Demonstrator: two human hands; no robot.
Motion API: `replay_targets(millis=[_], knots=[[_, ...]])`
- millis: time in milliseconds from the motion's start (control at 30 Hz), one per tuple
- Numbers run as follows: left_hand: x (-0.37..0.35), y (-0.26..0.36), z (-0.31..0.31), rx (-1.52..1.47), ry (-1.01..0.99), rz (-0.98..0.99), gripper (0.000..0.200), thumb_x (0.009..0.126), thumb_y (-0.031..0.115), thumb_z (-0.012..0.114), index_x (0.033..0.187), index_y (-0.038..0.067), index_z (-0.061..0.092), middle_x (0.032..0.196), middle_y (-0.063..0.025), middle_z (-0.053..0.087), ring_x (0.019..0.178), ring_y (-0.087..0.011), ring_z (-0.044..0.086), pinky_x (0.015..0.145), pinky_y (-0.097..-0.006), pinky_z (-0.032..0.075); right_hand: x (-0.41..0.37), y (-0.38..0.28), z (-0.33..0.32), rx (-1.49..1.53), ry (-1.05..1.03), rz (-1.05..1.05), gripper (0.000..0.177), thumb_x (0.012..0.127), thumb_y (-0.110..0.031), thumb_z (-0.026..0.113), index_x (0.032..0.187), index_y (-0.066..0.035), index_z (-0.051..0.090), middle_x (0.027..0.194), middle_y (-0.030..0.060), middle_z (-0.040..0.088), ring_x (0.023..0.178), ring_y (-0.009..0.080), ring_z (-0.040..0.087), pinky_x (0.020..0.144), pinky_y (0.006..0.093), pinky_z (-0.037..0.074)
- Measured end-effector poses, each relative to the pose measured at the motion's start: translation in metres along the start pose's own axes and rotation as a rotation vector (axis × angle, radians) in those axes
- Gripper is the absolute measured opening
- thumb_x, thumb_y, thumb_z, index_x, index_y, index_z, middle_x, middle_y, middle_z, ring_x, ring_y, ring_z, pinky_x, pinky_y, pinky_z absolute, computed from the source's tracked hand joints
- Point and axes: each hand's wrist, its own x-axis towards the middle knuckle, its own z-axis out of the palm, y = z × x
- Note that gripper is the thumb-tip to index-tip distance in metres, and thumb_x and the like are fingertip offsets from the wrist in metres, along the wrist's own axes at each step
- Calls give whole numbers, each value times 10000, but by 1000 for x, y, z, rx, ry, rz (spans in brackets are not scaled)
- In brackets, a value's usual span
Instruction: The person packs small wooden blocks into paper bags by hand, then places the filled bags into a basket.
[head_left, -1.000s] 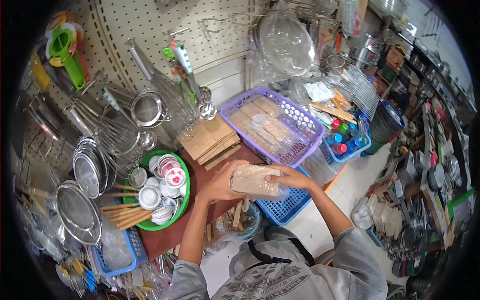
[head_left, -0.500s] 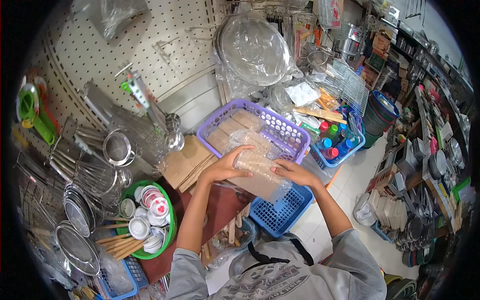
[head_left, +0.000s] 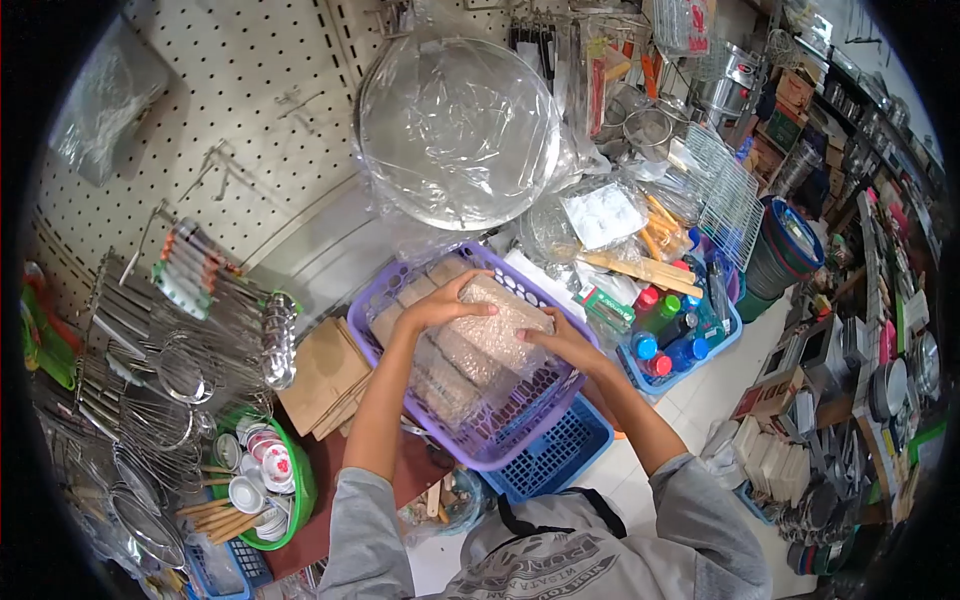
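A bubble-wrapped brown package point(head_left: 503, 322) lies between my two hands, over the right side of a purple plastic basket point(head_left: 487, 462). My left hand point(head_left: 447, 304) grips its left end, thumb on top. My right hand point(head_left: 563, 342) closes on its right edge, fingers partly hidden. Beside it in the basket sit several more wrapped packages point(head_left: 440, 385), set side by side. Whether the held one rests on the basket floor cannot be seen.
A blue basket point(head_left: 550, 450) stands under the purple one's near side. Flat brown cardboard point(head_left: 322, 375) lies to the left, near a green basin point(head_left: 302, 490) of small dishes. At right is a blue bin point(head_left: 735, 325) with colourful-capped bottles. Utensils hang on the pegboard point(head_left: 250, 75).
Both hands have brought the wrapped package from in front of the purple basket up into it. The basket now appears lower and nearer, and the camera view has shifted.
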Motion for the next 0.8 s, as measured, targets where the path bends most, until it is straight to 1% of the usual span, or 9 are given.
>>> replay_targets(millis=[100,200,233,300,433,500,600,700,800], knots=[[18,-12,-3,-74,-28,-80,946,762,542,788,1477,69,388,1470,-190,436,1383,-311,395,1144,-389,312,23,14,-3,183,-23,91,1101,717,-533,812,1431,117,283,1291,229,538,1150,307,572,932,371,485],[38,-46,0,68,62,-152,945,791,564,752,1480,33,382,1474,-212,430,1383,-313,391,1146,-385,305,31,19,0,393,-100,140,1052,754,-495,800,1444,102,277,1311,226,523,1176,299,553,929,417,492],[41,-51,2,76,60,-168,974,785,588,744,1482,17,373,1476,-225,424,1384,-319,391,1148,-387,303,40,28,1,485,-154,124,945,798,-429,781,1456,52,302,1343,194,512,1195,295,541,920,448,497],[45,-51,4,98,58,-202,1034,772,636,729,1484,-13,355,1480,-250,413,1386,-332,390,1152,-390,301,38,24,-5,525,-192,189,878,812,-401,773,1457,4,336,1362,173,506,1204,295,538,919,448,497],[39,-32,8,85,72,-246,1043,769,646,727,1485,-13,351,1482,-240,414,1383,-338,393,1153,-386,300,44,28,-6,581,-218,252,771,823,-370,764,1439,-73,408,1375,131,513,1218,293,534,917,447,499],[37,-28,8,75,74,-268,1064,760,641,738,1493,-15,332,1498,-232,396,1398,-338,371,1159,-384,289,43,25,-9,576,-243,268,758,839,-400,736,1440,-75,408,1374,131,515,1234,298,525,941,456,487],[36,-36,7,-65,110,-122,1104,712,579,810,1505,0,307,1530,-247,340,1432,-341,327,1161,-412,291,32,1,-14,620,-244,304,756,861,-454,683,1452,-88,388,1389,130,507,1267,302,507,992,470,456],[31,-65,1,-97,126,-72,1130,652,490,878,1514,39,304,1548,-225,311,1446,-327,296,1171,-414,273,35,1,-18,718,-283,349,782,867,-509,642,1475,-108,357,1424,133,481,1304,299,481,1045,481,416],[19,-57,-5,42,50,-64,1156,608,465,905,1516,67,310,1538,-240,313,1437,-344,302,1174,-419,271,38,4,-20,793,-342,415,824,856,-548,628,1499,-126,331,1453,137,455,1328,290,461,1073,481,392]])
